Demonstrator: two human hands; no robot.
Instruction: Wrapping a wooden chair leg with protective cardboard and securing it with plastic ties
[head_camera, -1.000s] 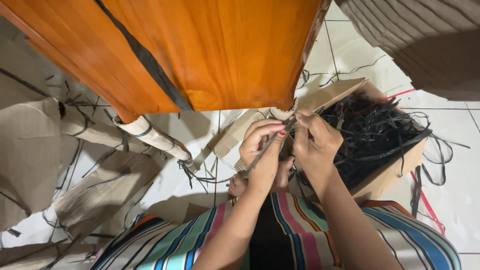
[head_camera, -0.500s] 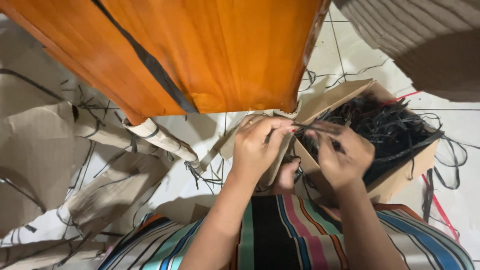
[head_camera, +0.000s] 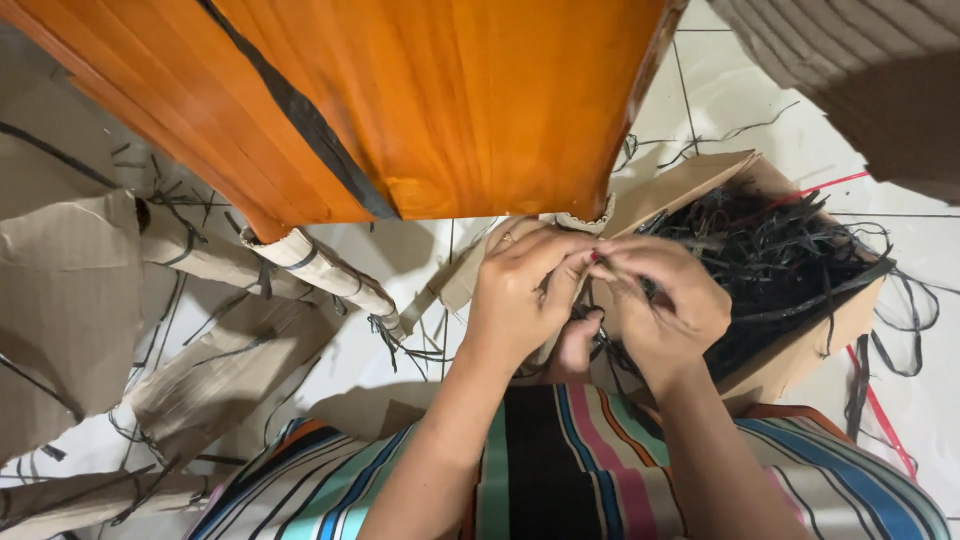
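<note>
Nearest the camera, a striped garment (head_camera: 560, 470) covers the person's lap. Above it the left hand (head_camera: 520, 295) and right hand (head_camera: 660, 300) meet fingertip to fingertip, both pinched on a thin black strip (head_camera: 600, 262) that runs between them, just under the lower edge of the orange wooden panel (head_camera: 430, 100). Behind the right hand an open cardboard box (head_camera: 800, 350) on the tiled floor (head_camera: 720, 90) is heaped with tangled black strips (head_camera: 770, 260). Left of the hands lie cardboard-wrapped legs (head_camera: 320, 275) and torn cardboard sheets (head_camera: 70, 290). The risk I judge: the narrow strip could slip from the pinch or snap if pulled hard, or snag on the tangle beside it.
</note>
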